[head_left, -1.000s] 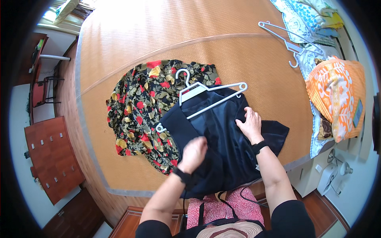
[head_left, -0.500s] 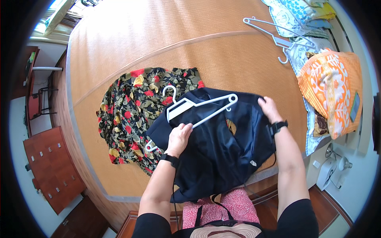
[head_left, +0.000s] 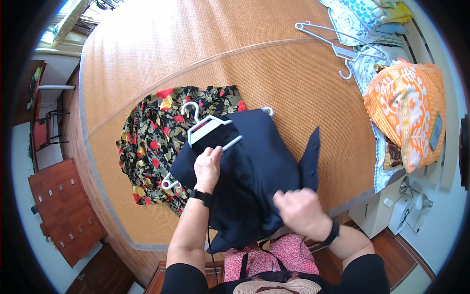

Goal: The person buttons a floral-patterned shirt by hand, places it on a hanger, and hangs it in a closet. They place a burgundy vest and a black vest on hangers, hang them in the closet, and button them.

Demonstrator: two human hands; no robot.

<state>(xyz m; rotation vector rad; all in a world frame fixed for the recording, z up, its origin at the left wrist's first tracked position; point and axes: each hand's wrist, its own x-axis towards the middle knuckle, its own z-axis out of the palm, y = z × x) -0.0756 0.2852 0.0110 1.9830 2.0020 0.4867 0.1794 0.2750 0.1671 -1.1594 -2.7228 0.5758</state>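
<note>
A dark navy garment, vest-like (head_left: 259,152), lies on the mat over a white plastic hanger (head_left: 206,131). The hanger's hook and left end stick out past the cloth; its right end peeks out at the top. My left hand (head_left: 207,169) is closed around the hanger's lower bar, near its middle. Low on the garment's right side, my right hand (head_left: 302,211) is curled and slightly blurred; what its fingers hold is hidden. A pointed flap with small buttons juts out above it. Partly beneath the garment lies a black floral shirt (head_left: 152,142) with red and yellow flowers.
A woven tan mat (head_left: 313,93) covers the bed. Another white hanger (head_left: 342,51) lies at the far right beside folded bedding (head_left: 374,24). An orange patterned cloth (head_left: 406,108) bears a phone (head_left: 435,132). A bedside cabinet (head_left: 372,210) and lamp stand at lower right.
The garment's right side has folded over the hanger, covering most of its right arm. My right hand has come down from the upper right edge. My left hand and the hanger shifted slightly left.
</note>
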